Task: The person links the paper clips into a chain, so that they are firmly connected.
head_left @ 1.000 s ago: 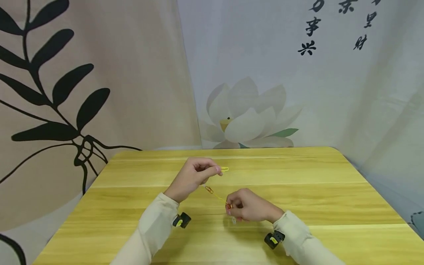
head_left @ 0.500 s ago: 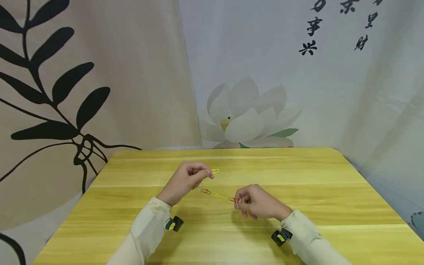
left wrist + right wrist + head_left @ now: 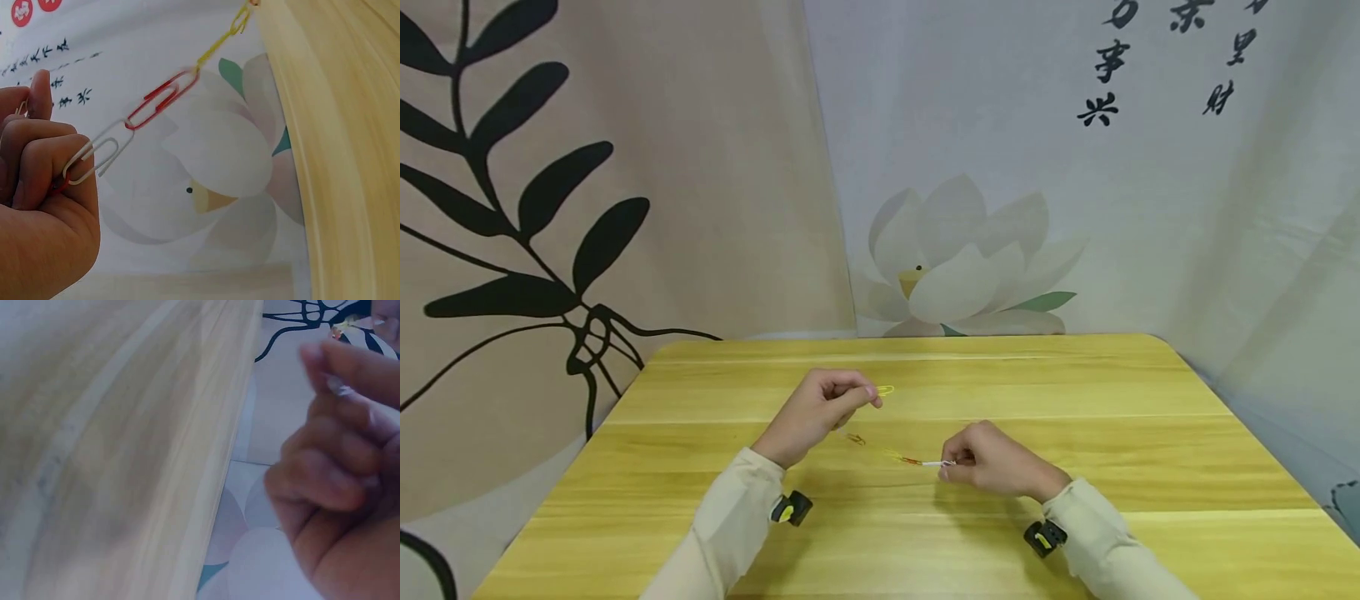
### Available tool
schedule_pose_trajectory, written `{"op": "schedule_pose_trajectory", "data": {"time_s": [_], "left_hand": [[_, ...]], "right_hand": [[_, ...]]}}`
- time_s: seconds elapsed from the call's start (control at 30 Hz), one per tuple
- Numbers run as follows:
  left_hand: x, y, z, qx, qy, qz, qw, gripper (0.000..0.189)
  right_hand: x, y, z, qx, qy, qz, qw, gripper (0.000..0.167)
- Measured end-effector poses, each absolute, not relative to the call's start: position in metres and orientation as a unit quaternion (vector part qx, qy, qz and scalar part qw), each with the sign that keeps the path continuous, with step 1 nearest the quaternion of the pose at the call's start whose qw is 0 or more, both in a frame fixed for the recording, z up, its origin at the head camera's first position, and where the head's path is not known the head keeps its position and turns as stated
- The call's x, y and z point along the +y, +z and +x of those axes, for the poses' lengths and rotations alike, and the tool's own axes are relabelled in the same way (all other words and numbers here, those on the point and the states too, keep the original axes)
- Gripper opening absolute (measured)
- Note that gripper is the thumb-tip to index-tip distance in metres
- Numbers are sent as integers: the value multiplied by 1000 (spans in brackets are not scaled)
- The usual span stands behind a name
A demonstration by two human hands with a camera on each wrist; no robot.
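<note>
A chain of linked paper clips in red, white and yellow hangs in a shallow line between the two hands, above the table. The left hand (image 3: pixel 820 412) pinches a yellow paper clip (image 3: pixel 886 390) that sticks out past its thumb and fingertip. From its curled lower fingers comes a white paper clip (image 3: pixel 94 149), linked to a red paper clip (image 3: pixel 165 85) in the left wrist view. Lower and to the right, the right hand (image 3: pixel 996 460) pinches the white paper clip (image 3: pixel 932 463) at the chain's other end, beside a red paper clip (image 3: pixel 911 461).
Both hands are over a light wooden table (image 3: pixel 1112 383). Behind its far edge hangs a cloth backdrop (image 3: pixel 737 167) printed with a leafy branch, a lotus and dark characters. A small black camera (image 3: pixel 792 507) is strapped to the left wrist, another camera (image 3: pixel 1045 537) to the right.
The left hand has drawn left and slightly down, the right hand has moved right. The chain between them is stretched longer, and a white paper clip now shows at the right fingertips.
</note>
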State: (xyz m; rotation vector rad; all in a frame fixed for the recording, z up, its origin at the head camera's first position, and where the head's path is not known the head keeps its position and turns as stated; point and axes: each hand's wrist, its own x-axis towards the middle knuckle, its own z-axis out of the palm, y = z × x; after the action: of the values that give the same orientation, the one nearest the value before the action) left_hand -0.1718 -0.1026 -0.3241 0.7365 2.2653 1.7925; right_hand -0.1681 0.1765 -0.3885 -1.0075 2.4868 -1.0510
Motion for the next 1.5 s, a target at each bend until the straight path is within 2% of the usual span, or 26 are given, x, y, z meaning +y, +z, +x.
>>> {"op": "schedule_pose_trajectory", "data": {"time_s": [0.3,0.53,0.67,0.8,0.9,1.07,1.17,1.37,1.5], "left_hand": [[-112,-328,-175,768,593,229,75,24],[-118,-329,-174,777,586,219,78,25],[-118,-329,-175,777,584,222,77,25],[-118,-330,-175,774,586,225,76,24],[-118,-332,-175,773,587,226,76,24],[-115,-335,-174,773,588,223,85,24],[-113,-337,-173,773,586,224,90,24],[-106,-340,-174,772,584,232,95,23],[-100,-341,-173,776,580,228,101,22]], "right_hand": [[189,-387,-168,811,-445,-350,144,32],[193,-380,-167,771,-500,-353,178,44],[198,-378,-165,752,-532,-351,171,38],[202,-377,-163,758,-564,-303,120,28],[201,-376,-163,748,-601,-269,87,28],[197,-373,-163,712,-654,-250,58,18],[194,-371,-161,676,-694,-238,64,10],[189,-364,-161,578,-769,-249,108,19],[184,-362,-161,553,-779,-275,111,16]]}}
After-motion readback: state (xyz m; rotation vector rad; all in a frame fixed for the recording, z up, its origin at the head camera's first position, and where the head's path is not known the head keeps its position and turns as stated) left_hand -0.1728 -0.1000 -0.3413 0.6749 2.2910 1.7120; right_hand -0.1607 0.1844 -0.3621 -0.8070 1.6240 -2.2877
